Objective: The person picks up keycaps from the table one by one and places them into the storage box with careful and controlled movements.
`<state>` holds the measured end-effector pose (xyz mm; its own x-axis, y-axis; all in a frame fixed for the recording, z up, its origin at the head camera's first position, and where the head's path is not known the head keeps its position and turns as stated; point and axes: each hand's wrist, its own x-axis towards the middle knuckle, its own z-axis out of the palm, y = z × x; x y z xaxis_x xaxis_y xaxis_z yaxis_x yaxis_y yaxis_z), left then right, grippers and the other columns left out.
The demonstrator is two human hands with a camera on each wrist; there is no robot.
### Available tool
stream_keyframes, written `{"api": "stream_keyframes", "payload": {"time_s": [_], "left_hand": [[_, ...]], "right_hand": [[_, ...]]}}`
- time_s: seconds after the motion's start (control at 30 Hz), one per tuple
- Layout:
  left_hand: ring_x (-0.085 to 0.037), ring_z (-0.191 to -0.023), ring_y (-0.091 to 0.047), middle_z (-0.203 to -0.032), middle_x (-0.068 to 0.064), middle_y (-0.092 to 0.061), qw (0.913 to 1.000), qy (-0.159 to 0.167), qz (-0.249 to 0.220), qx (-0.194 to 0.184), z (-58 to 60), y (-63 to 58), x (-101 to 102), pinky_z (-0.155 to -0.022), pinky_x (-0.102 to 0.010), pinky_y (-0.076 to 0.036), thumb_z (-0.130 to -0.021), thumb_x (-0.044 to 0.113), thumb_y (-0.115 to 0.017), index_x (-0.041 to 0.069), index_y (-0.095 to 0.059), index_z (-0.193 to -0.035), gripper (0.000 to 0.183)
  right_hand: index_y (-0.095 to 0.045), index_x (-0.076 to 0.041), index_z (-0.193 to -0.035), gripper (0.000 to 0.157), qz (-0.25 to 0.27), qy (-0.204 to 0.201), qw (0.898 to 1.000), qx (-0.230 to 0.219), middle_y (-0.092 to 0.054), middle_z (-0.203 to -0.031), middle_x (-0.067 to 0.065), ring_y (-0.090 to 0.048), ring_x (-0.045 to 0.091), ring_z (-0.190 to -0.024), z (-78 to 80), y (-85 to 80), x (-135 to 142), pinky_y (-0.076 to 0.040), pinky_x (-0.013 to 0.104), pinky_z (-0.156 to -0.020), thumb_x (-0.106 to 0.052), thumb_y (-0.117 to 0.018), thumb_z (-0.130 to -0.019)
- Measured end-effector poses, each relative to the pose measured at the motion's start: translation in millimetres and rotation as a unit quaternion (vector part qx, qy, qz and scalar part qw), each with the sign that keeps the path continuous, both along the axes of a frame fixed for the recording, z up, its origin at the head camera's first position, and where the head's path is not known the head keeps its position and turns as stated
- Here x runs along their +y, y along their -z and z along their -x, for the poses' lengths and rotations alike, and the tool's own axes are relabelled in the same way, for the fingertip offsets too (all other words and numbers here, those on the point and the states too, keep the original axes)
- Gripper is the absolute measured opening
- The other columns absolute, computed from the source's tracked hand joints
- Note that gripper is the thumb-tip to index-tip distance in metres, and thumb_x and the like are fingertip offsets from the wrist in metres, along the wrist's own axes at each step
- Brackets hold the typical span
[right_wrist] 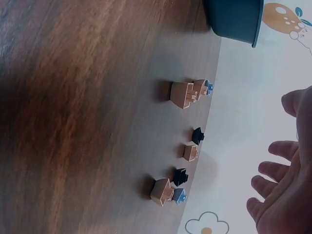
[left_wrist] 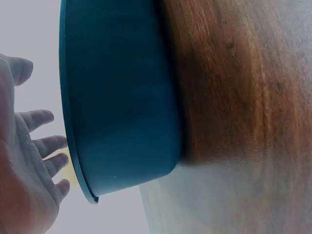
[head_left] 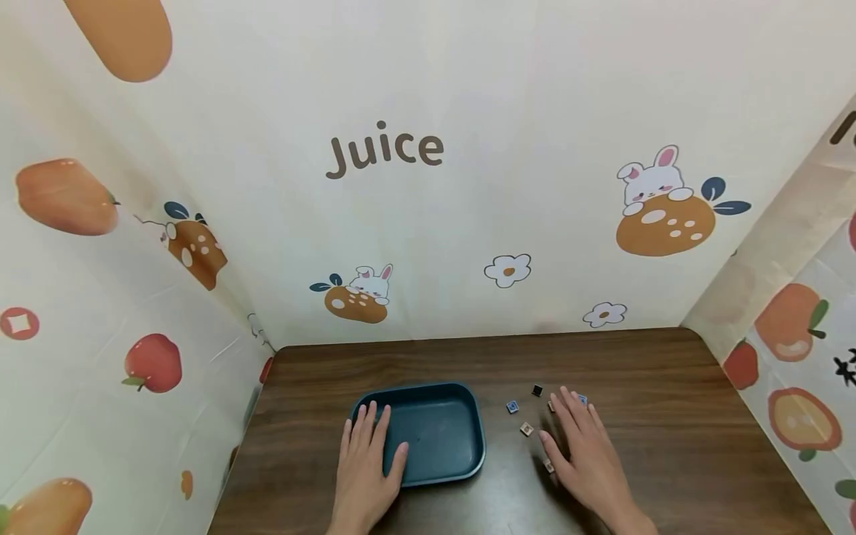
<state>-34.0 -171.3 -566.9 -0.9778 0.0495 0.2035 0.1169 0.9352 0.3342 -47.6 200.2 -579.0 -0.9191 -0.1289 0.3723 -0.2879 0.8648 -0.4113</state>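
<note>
My left hand (head_left: 368, 468) is spread over the left side of a dark teal rectangular tray (head_left: 438, 435), fingers straight. In the left wrist view its fingertips lie near the rim of the tray's wall (left_wrist: 117, 97). My right hand (head_left: 588, 461) hovers with loosely extended fingers over several small square pieces that look like keycaps. A blue one (head_left: 512, 406), a black one (head_left: 537, 390) and a beige one (head_left: 526, 429) lie left of its fingers. Others are partly hidden by that hand. The right wrist view shows a beige piece (right_wrist: 183, 94) standing on the tabletop, below the raised hand.
The dark wood-grain table (head_left: 301, 416) has a rear edge against a pale printed curtain (head_left: 468, 208). More printed cloth (head_left: 802, 416) closes in the right side, and the left side likewise.
</note>
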Motion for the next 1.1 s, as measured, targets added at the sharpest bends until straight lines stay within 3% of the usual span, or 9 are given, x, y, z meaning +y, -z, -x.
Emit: {"api": "stream_keyframes", "payload": {"time_s": [0.2, 0.4, 0.67, 0.8, 0.93, 0.97, 1.03, 1.1], "left_hand": [[-0.042, -0.153, -0.043, -0.162, -0.02, -0.049, 0.9993, -0.014, -0.034, 0.009, 1.6, -0.7, -9.1, -0.123, -0.063, -0.036, -0.102, 0.035, -0.07, 0.007, -0.05, -0.156, 0.064], [-0.045, -0.149, -0.045, -0.161, -0.025, -0.046, 0.9928, -0.08, -0.089, 0.001, 5.2, -5.9, -24.1, -0.119, -0.067, -0.038, -0.102, 0.025, -0.069, -0.001, -0.04, -0.159, 0.069], [-0.048, -0.134, -0.056, -0.15, -0.028, -0.054, 0.9833, -0.144, -0.109, -0.023, 11.8, -6.2, -37.5, -0.107, -0.068, -0.047, -0.103, 0.026, -0.068, -0.002, -0.046, -0.155, 0.063], [-0.038, -0.111, -0.068, -0.134, -0.025, -0.063, 0.9733, -0.18, -0.129, -0.061, 15.4, -3.3, -41.9, -0.09, -0.057, -0.057, -0.105, 0.028, -0.063, -0.004, -0.055, -0.146, 0.053], [-0.023, -0.09, -0.068, -0.112, -0.017, -0.07, 0.9629, -0.197, -0.152, -0.104, 18.6, -0.3, -47.3, -0.076, -0.046, -0.055, -0.108, 0.03, -0.057, -0.002, -0.067, -0.132, 0.041], [-0.021, -0.087, -0.067, -0.107, -0.014, -0.071, 0.9609, -0.199, -0.156, -0.113, 19.1, 0.2, -48.4, -0.074, -0.044, -0.054, -0.108, 0.03, -0.056, -0.001, -0.069, -0.129, 0.04], [-0.018, -0.083, -0.065, -0.1, -0.01, -0.071, 0.9583, -0.2, -0.16, -0.127, 19.9, 1.4, -50.1, -0.072, -0.04, -0.051, -0.109, 0.031, -0.055, 0.001, -0.071, -0.126, 0.038], [-0.016, -0.08, -0.063, -0.095, -0.006, -0.071, 0.9556, -0.202, -0.166, -0.136, 20.4, 2.4, -50.7, -0.07, -0.038, -0.049, -0.109, 0.032, -0.054, 0.002, -0.072, -0.124, 0.037]], "right_hand": [[-0.058, -0.001, -0.147, 0.064, 0.004, -0.005, 1.0, 0.015, -0.054, -0.155, 0.025, -0.052, 0.05, -0.14, 0.5, 0.4, 2.2, 0.008, 0.013, -0.129, -0.025, -0.08, -0.093], [-0.058, -0.001, -0.147, 0.067, 0.007, -0.004, 1.0, 0.026, -0.056, -0.153, 0.025, -0.054, 0.052, -0.136, -0.7, 2.4, 5.2, 0.006, 0.014, -0.129, -0.022, -0.082, -0.089], [-0.057, 0.0, -0.148, 0.068, 0.01, -0.001, 1.0, 0.026, -0.055, -0.153, 0.026, -0.054, 0.052, -0.137, -1.7, 3.5, 9.1, 0.006, 0.014, -0.129, -0.022, -0.083, -0.089], [-0.058, 0.0, -0.147, 0.067, 0.008, 0.001, 1.0, 0.022, -0.056, -0.152, 0.026, -0.055, 0.049, -0.137, -2.3, 3.7, 9.9, 0.007, 0.011, -0.128, -0.022, -0.083, -0.089], [-0.059, 0.0, -0.145, 0.065, 0.012, 0.006, 1.0, 0.022, -0.059, -0.149, 0.025, -0.056, 0.047, -0.136, -4.2, 4.2, 10.8, 0.005, 0.01, -0.127, -0.02, -0.083, -0.088], [-0.059, 0.0, -0.145, 0.065, 0.014, 0.008, 1.0, 0.02, -0.059, -0.149, 0.024, -0.057, 0.046, -0.135, -4.9, 4.6, 11.1, 0.003, 0.011, -0.127, -0.02, -0.084, -0.088], [-0.06, -0.001, -0.145, 0.065, 0.017, 0.015, 1.0, 0.018, -0.06, -0.148, 0.022, -0.058, 0.044, -0.134, -6.0, 5.1, 11.4, -0.015, 0.025, -0.133, -0.02, -0.084, -0.088], [-0.061, -0.002, -0.144, 0.065, 0.026, 0.02, 0.999, 0.015, -0.062, -0.146, 0.02, -0.06, 0.042, -0.132, -6.3, 5.8, 12.0, -0.034, 0.037, -0.125, -0.019, -0.086, -0.087]]}}
